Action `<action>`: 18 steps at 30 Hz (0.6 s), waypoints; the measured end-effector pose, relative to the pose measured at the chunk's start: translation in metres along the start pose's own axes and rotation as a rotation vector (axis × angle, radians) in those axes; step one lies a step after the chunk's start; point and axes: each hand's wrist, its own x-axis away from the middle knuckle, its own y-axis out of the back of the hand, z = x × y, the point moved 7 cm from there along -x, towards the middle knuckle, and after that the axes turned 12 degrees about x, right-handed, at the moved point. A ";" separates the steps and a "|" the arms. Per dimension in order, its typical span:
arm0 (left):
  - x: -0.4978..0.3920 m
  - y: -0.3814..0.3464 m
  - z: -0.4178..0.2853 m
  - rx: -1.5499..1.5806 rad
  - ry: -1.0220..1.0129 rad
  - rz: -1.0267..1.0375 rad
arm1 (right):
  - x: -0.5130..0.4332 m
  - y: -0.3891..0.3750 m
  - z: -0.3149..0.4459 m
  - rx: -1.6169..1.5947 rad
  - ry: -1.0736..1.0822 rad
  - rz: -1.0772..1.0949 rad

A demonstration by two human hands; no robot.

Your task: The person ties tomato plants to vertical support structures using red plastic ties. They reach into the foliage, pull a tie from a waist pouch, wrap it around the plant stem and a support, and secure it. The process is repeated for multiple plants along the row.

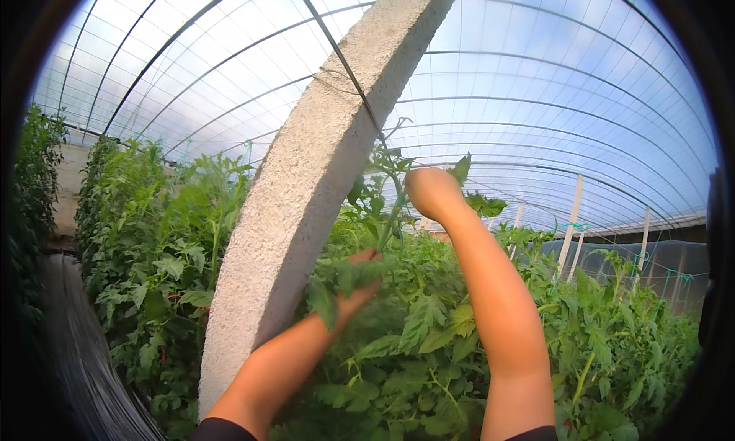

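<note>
A tomato plant's green stem (396, 208) rises just right of a rough concrete post (304, 177). Beside the upper part of that stem is my right hand (432, 193), raised with its fingers curled; the fingertips are hidden behind the back of the hand. Lower down, my left hand (364, 271) reaches to the stem's lower visible part, partly covered by leaves (350, 277). Its fingers look bent near the stem, but leaves and blur hide whether they grip it. A dark wire (339, 53) slants down across the post towards the plant's top.
Dense tomato foliage (425, 326) fills the area below and right of my arms. Another leafy row (155, 234) stands left of the post, beside a path with dark sheeting (86, 349). Thin posts (569, 228) with green twine stand at the right, under an arched film roof (517, 79).
</note>
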 end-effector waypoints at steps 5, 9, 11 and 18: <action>0.011 0.005 -0.026 0.070 -0.081 -0.238 | 0.011 0.010 -0.013 -0.093 0.034 -0.013; -0.007 0.016 -0.074 0.116 -0.273 -0.365 | 0.010 0.017 -0.018 -0.080 0.039 -0.019; -0.026 0.017 -0.092 0.160 -0.304 -0.381 | 0.009 0.017 -0.018 -0.078 0.036 0.010; -0.089 0.024 -0.093 -0.129 -0.141 -0.369 | 0.012 0.018 -0.017 -0.067 0.001 0.025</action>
